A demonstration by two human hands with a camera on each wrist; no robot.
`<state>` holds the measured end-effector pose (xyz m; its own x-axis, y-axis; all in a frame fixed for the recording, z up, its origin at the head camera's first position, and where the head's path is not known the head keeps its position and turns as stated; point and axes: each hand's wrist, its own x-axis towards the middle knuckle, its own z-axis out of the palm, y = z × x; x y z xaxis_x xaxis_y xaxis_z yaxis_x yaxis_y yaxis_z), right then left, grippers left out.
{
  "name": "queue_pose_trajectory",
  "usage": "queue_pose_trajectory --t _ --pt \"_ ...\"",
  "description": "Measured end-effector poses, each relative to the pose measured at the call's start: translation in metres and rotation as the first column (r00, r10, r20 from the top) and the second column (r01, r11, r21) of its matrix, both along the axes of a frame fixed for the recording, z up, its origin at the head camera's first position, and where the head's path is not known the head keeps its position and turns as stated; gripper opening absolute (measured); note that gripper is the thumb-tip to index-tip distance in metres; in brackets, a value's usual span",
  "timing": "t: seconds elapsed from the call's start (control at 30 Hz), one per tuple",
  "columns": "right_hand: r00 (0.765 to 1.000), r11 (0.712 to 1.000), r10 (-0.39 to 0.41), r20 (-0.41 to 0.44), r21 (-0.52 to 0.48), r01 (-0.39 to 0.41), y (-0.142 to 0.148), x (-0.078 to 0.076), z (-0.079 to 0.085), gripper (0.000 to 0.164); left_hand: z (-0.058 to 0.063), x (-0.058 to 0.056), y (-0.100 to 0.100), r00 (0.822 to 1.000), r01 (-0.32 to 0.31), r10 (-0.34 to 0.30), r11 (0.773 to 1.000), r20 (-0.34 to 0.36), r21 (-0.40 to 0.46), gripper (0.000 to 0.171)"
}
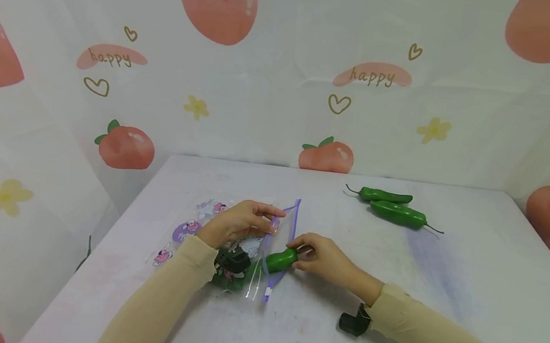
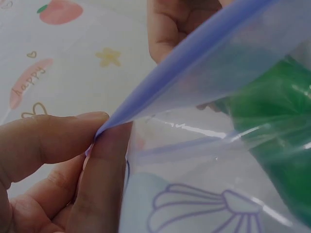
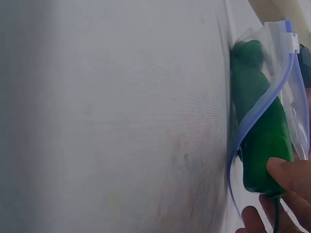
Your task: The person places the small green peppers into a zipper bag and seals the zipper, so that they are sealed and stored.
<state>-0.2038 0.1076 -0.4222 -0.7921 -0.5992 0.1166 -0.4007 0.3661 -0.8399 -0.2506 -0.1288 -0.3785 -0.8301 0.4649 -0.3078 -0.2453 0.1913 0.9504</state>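
Note:
A clear zip bag (image 1: pixel 255 293) with purple edging and pink cartoon prints lies on the table, its mouth facing right. My left hand (image 1: pixel 242 222) pinches the purple rim (image 2: pixel 160 80) between thumb and finger, holding the mouth apart. With its fingertips, my right hand (image 1: pixel 328 262) grips a green pepper (image 1: pixel 281 260) at the stem end. That pepper reaches tip first through the mouth; in the right wrist view its stem end (image 3: pixel 267 170) is outside the rim. More green shows through the film below my left wrist. A white slider (image 3: pixel 291 42) sits at the rim's near end.
Two more green peppers (image 1: pixel 397 213) lie side by side at the table's back right. A thin dark stem (image 1: pixel 88 254) shows at the left table edge. Behind the table (image 1: pixel 315 339) hangs a printed cloth (image 1: pixel 264 95).

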Motion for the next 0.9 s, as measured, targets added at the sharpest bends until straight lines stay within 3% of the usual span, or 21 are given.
queue_pose_trajectory --t 0.13,0.4,0.9 --pt "1.000 1.000 0.005 -0.029 0.013 -0.004 -0.004 -0.004 -0.001 0.033 0.001 0.000 0.001 1.000 -0.006 0.007 1.000 0.003 -0.005 0.047" --pt "1.000 0.999 0.007 0.012 0.040 -0.007 -0.013 -0.013 0.001 0.034 0.001 0.000 0.001 1.000 -0.007 0.008 1.000 0.014 -0.005 0.049" --pt "1.000 0.992 0.011 -0.019 0.127 -0.009 -0.025 -0.024 -0.001 0.032 -0.001 -0.001 0.001 1.000 -0.023 0.023 1.000 0.019 -0.007 0.047"
